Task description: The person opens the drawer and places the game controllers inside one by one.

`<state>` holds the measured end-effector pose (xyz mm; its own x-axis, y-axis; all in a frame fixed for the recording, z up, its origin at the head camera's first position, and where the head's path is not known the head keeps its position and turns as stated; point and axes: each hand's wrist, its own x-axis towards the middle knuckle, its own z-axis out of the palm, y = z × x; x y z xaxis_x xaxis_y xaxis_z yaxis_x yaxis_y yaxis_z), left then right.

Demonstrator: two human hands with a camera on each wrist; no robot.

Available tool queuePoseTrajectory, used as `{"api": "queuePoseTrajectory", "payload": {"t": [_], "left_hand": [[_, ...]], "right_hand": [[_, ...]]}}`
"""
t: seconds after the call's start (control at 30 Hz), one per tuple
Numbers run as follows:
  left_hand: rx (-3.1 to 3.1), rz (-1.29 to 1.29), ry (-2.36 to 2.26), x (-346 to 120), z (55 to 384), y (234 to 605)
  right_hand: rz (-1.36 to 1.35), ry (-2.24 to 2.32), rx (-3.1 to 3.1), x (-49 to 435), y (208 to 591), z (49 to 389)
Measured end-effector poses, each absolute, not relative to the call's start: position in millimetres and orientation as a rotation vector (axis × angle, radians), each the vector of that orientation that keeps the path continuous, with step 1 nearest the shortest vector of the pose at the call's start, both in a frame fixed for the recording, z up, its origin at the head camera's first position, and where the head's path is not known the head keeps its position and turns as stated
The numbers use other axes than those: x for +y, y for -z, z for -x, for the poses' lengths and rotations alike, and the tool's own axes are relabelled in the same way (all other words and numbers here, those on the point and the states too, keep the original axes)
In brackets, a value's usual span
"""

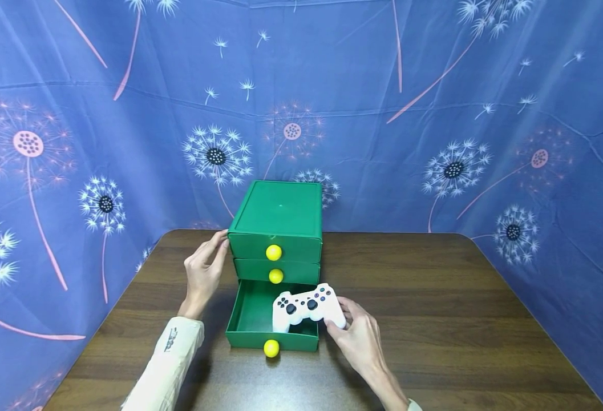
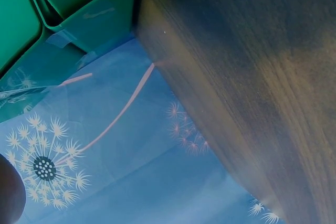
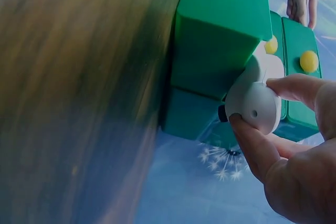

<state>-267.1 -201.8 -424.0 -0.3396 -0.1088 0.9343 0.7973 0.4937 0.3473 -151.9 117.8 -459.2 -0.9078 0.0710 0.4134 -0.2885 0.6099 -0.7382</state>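
Observation:
A white game controller with two black thumbsticks is over the pulled-out bottom drawer of a green cabinet. My right hand pinches its right grip between thumb and fingers. The right wrist view shows the end of this controller between the thumb and fingertips, beside the drawer wall. At the cabinet's upper left front edge, my left hand touches the side with its fingertips, its fingers fairly straight. In the left wrist view only part of a finger shows.
The two upper drawers are closed, each with a round yellow knob. A yellow knob is also on the bottom drawer's front. The cabinet stands on a brown wooden table, with a blue dandelion-print cloth hanging behind and at the sides.

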Motion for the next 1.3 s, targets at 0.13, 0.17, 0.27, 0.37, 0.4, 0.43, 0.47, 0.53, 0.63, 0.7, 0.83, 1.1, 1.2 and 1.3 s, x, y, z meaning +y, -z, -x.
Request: {"api": "queuePoseTrajectory", "payload": {"t": [0.13,0.17,0.27,0.37,0.4,0.43,0.47,0.53,0.63,0.7,0.83,1.1,1.2,1.3], "left_hand": [[-1.659,0.597,1.051,-201.4,267.0,423.8],[-1.660,0.597,1.053,-201.4,266.8,423.7],[-1.660,0.596,1.055,-201.3,266.4,424.0],[-1.663,0.599,1.056,-201.3,265.8,424.3],[-1.663,0.599,1.056,-201.2,265.6,424.4],[-1.663,0.598,1.055,-201.2,265.5,424.4],[-1.663,0.597,1.054,-201.2,265.3,424.5],[-1.664,0.596,1.055,-201.0,265.1,424.6],[-1.662,0.597,1.056,-200.9,265.2,424.9],[-1.662,0.598,1.057,-201.0,265.5,424.9],[-1.660,0.594,1.053,-201.5,266.2,424.8],[-1.665,0.563,1.020,-200.5,267.9,425.9],[-1.664,0.559,1.019,-199.8,268.0,426.0],[-1.664,0.558,1.021,-199.4,267.9,426.1]], "right_hand": [[-0.193,-1.143,-2.434,114.4,457.7,150.8],[-0.193,-1.134,-2.434,113.7,457.5,150.7],[-0.192,-1.119,-2.436,112.0,457.1,150.5],[-0.208,-1.104,-2.439,109.9,457.3,150.1],[-0.213,-1.103,-2.439,109.1,457.1,150.1],[-0.220,-1.102,-2.442,108.2,457.1,150.0],[-0.226,-1.103,-2.446,107.4,457.2,150.0],[-0.233,-1.107,-2.452,105.7,456.8,150.1],[-0.236,-1.107,-2.461,103.7,455.7,149.9],[-0.233,-1.104,-2.465,102.8,454.7,149.8],[-0.235,-1.103,-2.474,101.4,453.5,148.9],[-0.251,-1.097,-2.466,100.6,451.9,148.4],[-0.263,-1.089,-2.457,99.6,452.4,148.0],[-0.283,-1.078,-2.437,97.1,453.6,148.0]]}}
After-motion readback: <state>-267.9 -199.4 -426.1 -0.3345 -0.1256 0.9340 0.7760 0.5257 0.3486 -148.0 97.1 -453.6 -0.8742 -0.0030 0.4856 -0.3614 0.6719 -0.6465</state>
